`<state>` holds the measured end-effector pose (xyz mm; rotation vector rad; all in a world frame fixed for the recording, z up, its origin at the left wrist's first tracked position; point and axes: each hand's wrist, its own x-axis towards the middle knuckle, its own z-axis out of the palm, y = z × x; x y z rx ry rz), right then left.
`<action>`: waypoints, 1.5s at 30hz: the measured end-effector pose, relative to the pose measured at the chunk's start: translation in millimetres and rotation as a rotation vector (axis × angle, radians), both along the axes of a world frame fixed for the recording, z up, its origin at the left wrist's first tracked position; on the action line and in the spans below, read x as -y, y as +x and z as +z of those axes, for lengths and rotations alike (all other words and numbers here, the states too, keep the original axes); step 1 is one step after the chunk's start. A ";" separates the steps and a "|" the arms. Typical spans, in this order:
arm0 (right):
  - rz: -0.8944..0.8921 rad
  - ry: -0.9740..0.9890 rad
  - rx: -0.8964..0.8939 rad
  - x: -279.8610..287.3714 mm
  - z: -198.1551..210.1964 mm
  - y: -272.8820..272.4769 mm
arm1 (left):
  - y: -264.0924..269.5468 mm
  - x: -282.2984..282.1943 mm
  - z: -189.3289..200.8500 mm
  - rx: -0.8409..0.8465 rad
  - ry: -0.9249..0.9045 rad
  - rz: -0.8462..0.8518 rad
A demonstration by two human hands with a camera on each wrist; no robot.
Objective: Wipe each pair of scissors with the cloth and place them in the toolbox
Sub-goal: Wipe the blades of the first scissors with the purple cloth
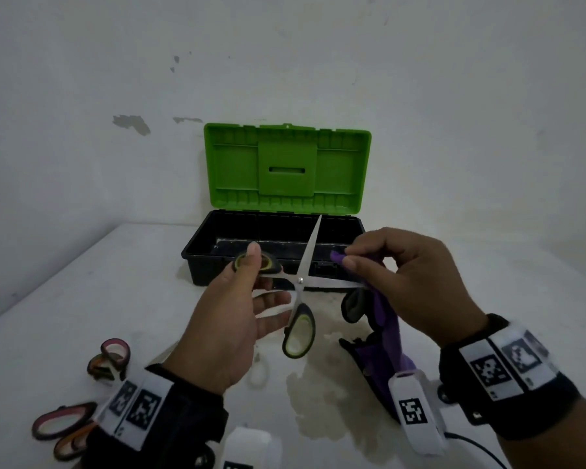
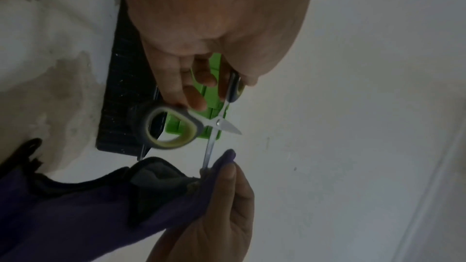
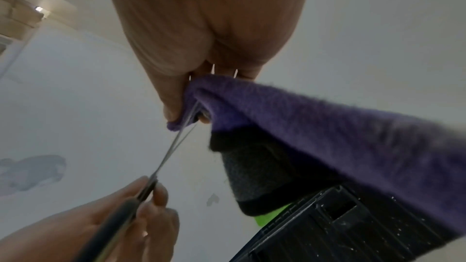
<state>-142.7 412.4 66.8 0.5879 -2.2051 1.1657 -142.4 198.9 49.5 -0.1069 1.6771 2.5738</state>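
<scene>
Open scissors [image 1: 299,281] mid-wipe, blade edge a cut risk.
Left hand [image 1: 230,319] grips a handle; right hand [image 1: 396,269] pinches cloth [image 1: 384,319] round one blade; a slip could nick fingertips [image 1: 351,264].

Ahead of your hands: a white wall [image 1: 318,62], dim light, grey patches where paint has flaked [image 1: 131,123]. Under your hands, a white table [image 1: 65,299] with a brownish stain [image 1: 322,401] near your right wrist. The tabletop meets the wall.
</scene>
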 end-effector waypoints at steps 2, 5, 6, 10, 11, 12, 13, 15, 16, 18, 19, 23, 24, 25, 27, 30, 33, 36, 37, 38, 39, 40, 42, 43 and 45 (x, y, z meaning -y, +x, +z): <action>0.029 0.030 -0.004 4.2 -1.8 1.5 | 0.6 -2.6 0.7 0.021 0.016 0.024; 0.033 0.038 -0.013 9.3 -5.5 2.2 | 0.4 -5.2 1.4 0.044 0.033 0.057; 0.026 0.039 -0.027 10.9 -7.6 2.5 | 0.7 -6.5 1.5 0.054 0.050 0.063; -0.007 0.054 -0.089 16.9 -15.7 3.6 | 5.9 -11.9 3.9 0.065 0.159 0.073; -0.006 0.069 -0.102 18.2 -16.7 4.7 | 6.2 -12.2 3.5 0.059 0.155 0.084; -0.006 0.083 -0.115 18.5 -17.0 5.6 | 6.6 -12.2 3.7 0.048 0.153 0.093; -0.013 0.083 -0.125 17.6 -16.1 6.1 | 6.4 -11.6 3.9 0.034 0.151 0.098; -0.072 0.027 -0.124 11.7 -11.1 4.5 | 6.5 -9.7 4.9 -0.003 0.136 0.097; -0.114 -0.003 -0.122 7.7 -7.7 2.8 | 6.8 -8.3 4.7 -0.029 0.110 0.099; -0.163 -0.014 -0.124 2.3 -1.9 1.8 | 7.0 -8.3 3.4 -0.095 0.026 0.112; -0.157 0.001 -0.128 2.8 0.0 3.3 | 6.9 -9.0 2.8 -0.126 -0.011 0.123; -0.024 0.108 -0.186 21.7 -3.0 13.1 | 5.1 -13.7 3.6 -0.193 -0.119 0.167; 0.018 0.137 -0.204 26.5 -5.7 13.4 | 4.9 -14.9 4.2 -0.206 -0.133 0.172; 0.050 0.169 -0.226 30.5 -8.9 12.9 | 4.9 -15.7 4.5 -0.217 -0.144 0.174; 0.060 0.205 -0.256 36.4 -14.8 11.1 | 4.5 -15.8 3.8 -0.239 -0.156 0.177; 0.010 0.237 -0.273 42.8 -21.3 10.0 | 2.7 -13.8 1.0 -0.270 -0.164 0.182; -0.049 0.182 -0.250 43.9 -23.7 6.7 | 1.6 -13.5 -1.5 -0.288 -0.145 0.181; -0.060 0.098 -0.210 44.2 -22.5 5.9 | 0.4 -13.8 -3.4 -0.308 -0.128 0.172; -0.049 0.126 -0.213 46.3 -22.6 8.3 | 0.4 -13.4 -3.8 -0.315 -0.123 0.173; -0.039 0.170 -0.224 48.6 -23.1 11.3 | 0.3 -13.0 -4.4 -0.320 -0.118 0.173; -0.036 0.202 -0.234 50.1 -23.2 13.3 | 0.1 -12.9 -4.5 -0.323 -0.109 0.168; -0.041 0.207 -0.234 49.6 -23.0 13.7 | 0.1 -12.8 -4.7 -0.323 -0.093 0.161; -0.074 0.146 -0.224 45.7 -21.4 9.7 | -0.8 -13.3 -4.7 -0.317 -0.046 0.136; -0.097 0.102 -0.211 43.9 -20.5 7.6 | -1.8 -13.6 -5.0 -0.313 -0.027 0.124; -0.120 0.047 -0.182 44.4 -20.5 6.3 | -3.7 -13.4 -5.7 -0.301 -0.008 0.110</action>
